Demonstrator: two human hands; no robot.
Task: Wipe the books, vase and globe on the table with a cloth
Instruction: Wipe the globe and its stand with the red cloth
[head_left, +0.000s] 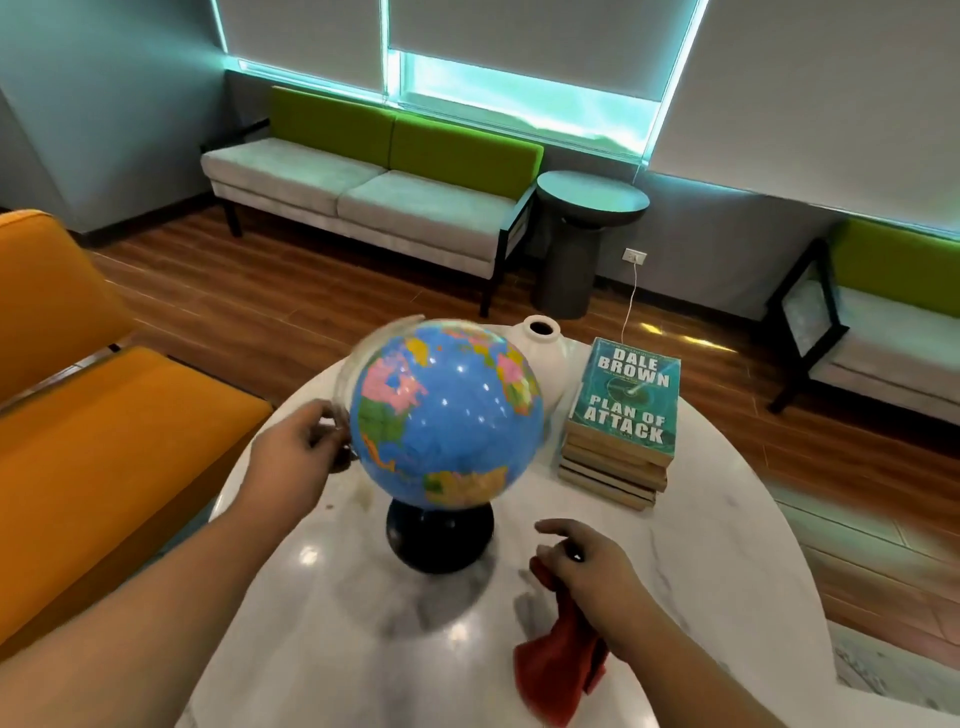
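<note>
Pinching the globe at its side with the left hand to steady it, right hand curled around the red cloth, probably ready to wipe.

globe upright | white vase behind | books stacked right | red cloth front-right

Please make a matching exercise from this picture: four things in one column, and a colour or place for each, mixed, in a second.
1. globe
2. vase
3. books
4. cloth

a. red, in the right hand
b. white, behind the globe
c. stacked, teal cover on top
d. on a black base

Pairs: 1-d, 2-b, 3-c, 4-a
</note>
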